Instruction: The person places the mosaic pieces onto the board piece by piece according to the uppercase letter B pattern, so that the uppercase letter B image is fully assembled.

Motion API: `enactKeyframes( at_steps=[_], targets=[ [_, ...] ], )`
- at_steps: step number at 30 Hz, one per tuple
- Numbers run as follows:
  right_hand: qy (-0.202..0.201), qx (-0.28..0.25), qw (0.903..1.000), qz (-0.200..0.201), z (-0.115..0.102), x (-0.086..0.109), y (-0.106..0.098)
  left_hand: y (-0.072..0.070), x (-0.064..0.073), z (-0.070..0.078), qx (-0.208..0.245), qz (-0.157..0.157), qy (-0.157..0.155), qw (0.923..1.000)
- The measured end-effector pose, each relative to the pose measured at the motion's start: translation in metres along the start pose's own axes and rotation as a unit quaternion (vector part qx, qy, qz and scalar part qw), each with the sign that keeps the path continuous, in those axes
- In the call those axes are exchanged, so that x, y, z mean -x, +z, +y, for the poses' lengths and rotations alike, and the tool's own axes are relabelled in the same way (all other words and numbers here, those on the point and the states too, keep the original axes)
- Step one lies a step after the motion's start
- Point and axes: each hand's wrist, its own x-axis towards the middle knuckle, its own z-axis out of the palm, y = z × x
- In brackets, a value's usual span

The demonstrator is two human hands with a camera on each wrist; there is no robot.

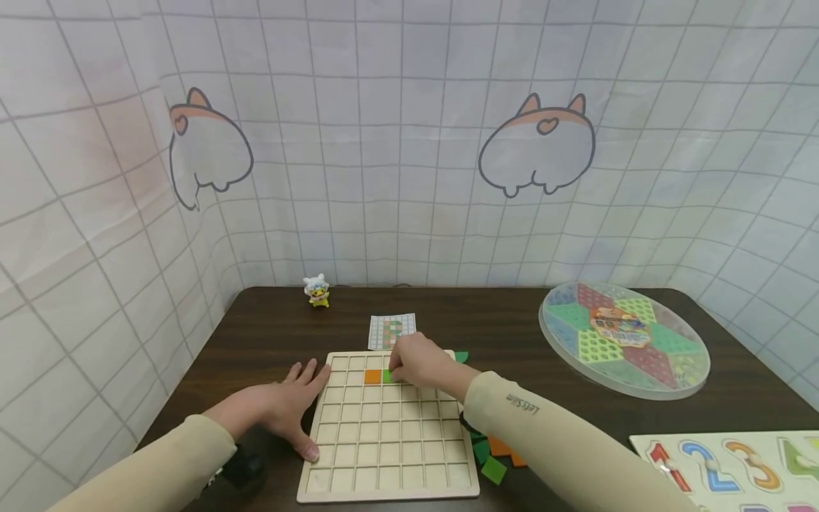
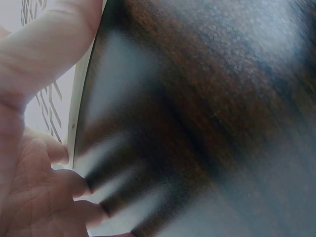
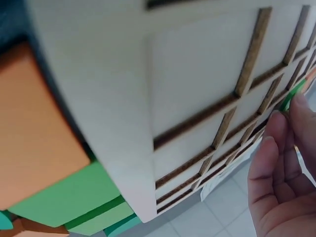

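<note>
A pale wooden grid board [image 1: 380, 491] lies flat on the table, marked off into square cells. In its upper part an orange square tile [image 1: 372, 377] sits in a cell, and a bright green tile [image 1: 387, 376] is right beside it. My right hand [image 1: 419, 361] pinches the green tile at its right side; in the right wrist view the thumb and fingertips meet at the green tile [image 3: 295, 94], partly covering it. My left hand [image 1: 288, 405] rests along the board's left edge with fingers spread, thumb at the lower rim.
Loose orange and green tiles [image 1: 494, 470] lie right of the board, partly under my right forearm. A pattern card [image 1: 384, 324] lies behind the board. A small figurine [image 1: 316, 291] stands at the back left. Rightward are a round star-patterned game board [image 1: 623, 338] and a number puzzle [image 1: 729, 466].
</note>
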Motion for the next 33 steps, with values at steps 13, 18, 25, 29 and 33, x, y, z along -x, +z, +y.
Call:
enactKeyframes(
  at_steps=[13,18,25,29,33],
  targets=[
    [-0.017,-0.031,0.9991,0.023,0.015,0.016,-0.016,0.008,-0.013,-0.012,0.008,0.000,0.010,0.9999],
    [0.002,-0.039,0.9986,0.035,0.045,0.036,-0.036,0.005,-0.011,-0.011,0.006,0.002,0.010,0.9999],
    [0.029,-0.039,0.9979,0.042,0.095,0.062,-0.049,0.005,-0.012,-0.013,0.005,0.001,0.008,1.0000],
    [0.038,-0.037,0.9980,0.034,0.108,0.069,-0.050,0.004,-0.011,-0.011,0.003,0.001,0.009,1.0000],
    [0.034,-0.036,0.9986,0.020,0.114,0.073,-0.047,0.004,-0.008,-0.008,0.002,0.002,0.011,0.9999]
  ],
)
